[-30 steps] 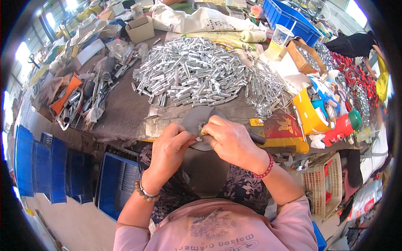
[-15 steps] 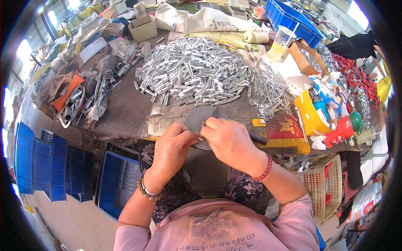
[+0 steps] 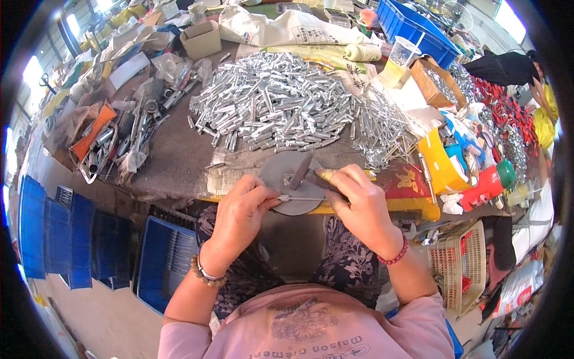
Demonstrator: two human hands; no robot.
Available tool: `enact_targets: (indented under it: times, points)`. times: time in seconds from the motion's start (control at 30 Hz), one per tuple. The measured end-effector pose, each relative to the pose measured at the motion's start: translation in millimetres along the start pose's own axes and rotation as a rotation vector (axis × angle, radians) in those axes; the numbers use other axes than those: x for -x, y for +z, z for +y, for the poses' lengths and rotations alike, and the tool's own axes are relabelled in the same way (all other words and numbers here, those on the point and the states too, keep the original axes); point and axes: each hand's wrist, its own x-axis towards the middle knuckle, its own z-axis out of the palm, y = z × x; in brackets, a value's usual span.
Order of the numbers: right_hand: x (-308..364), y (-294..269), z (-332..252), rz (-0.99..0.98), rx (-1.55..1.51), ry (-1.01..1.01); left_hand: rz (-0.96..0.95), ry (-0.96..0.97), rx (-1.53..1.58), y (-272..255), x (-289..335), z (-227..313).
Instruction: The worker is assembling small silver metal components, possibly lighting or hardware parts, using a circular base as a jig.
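Right hand [image 3: 360, 202]: shifted right, I'm now gripping one hammer [image 3: 301, 170]
Left hand [image 3: 242, 209]: I'm pinching one thin metal rod [image 3: 306, 198]
Round plate [image 3: 273, 172]: one, grey, beneath

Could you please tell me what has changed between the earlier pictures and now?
The right hand has moved right, away from the left hand, and now grips the hammer. The left hand, pinching a thin metal rod, stayed at the round plate; the pile of metal pieces stayed too.

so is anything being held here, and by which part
The left hand pinches a slim silver metal rod by its left end; the right hand grips a dark metal-headed hammer by its handle, near the head.
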Motion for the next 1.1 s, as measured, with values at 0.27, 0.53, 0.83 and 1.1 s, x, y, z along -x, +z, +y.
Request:
enact_targets:
  times: [0.27,0.53,0.83,1.1]
  points:
    - [17.5,-1.3,-23.1,0.086,-0.056,-0.117,-0.025,0.028,0.048,-1.8,-0.4,-1.7]
    - [19.9,-5.9,-25.8,0.271,-0.006,-0.154,-0.016,0.032,0.075,-0.3,0.1,-5.1]
    - [20.0,2.0,-29.2,0.027,0.066,-0.172,-0.038,0.030,0.104,-4.8,-1.7,-4.5]
    - [10.6,-16.1,-36.6,0.216,-0.075,-0.112,-0.128,-0.094,0.182,-15.1,-7.2,-1.8]
